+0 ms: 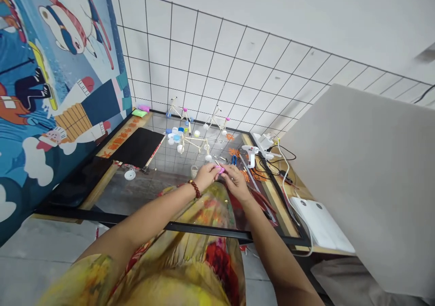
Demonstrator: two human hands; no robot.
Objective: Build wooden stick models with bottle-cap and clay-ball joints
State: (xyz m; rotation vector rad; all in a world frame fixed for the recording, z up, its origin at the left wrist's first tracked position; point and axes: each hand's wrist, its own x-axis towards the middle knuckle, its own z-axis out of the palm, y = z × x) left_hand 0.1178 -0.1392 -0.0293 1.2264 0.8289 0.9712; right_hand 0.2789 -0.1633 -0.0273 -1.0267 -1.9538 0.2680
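Lettering [121,136] is orange, looks like Chinese characters running down the pale wood strip on the left side of the bench, but it's too small for me to read properly. More orange characters [234,152] show near the glue gun [250,155], equally unreadable, and I can't make out any brand names.

Anyway, the pink cap [220,169] is right between the two hands, just above the lap. Left hand [206,177] has it pinched in the fingertips, right hand [237,182] is pinching the other side, and a thin pale stick [218,163] pokes up at an angle next to it. Round, shiny brown beads make up the bracelet [195,188] on the left wrist.

Past the hands, there are skinny stick frames with round caps at their ends, plus a cluster of blue and white plastic caps [175,136], all on a glossy, see-through tabletop [159,179]. Flat black sheet [139,147] to the left, a round white lid [129,175] just below it. The glue gun's smooth white plastic.
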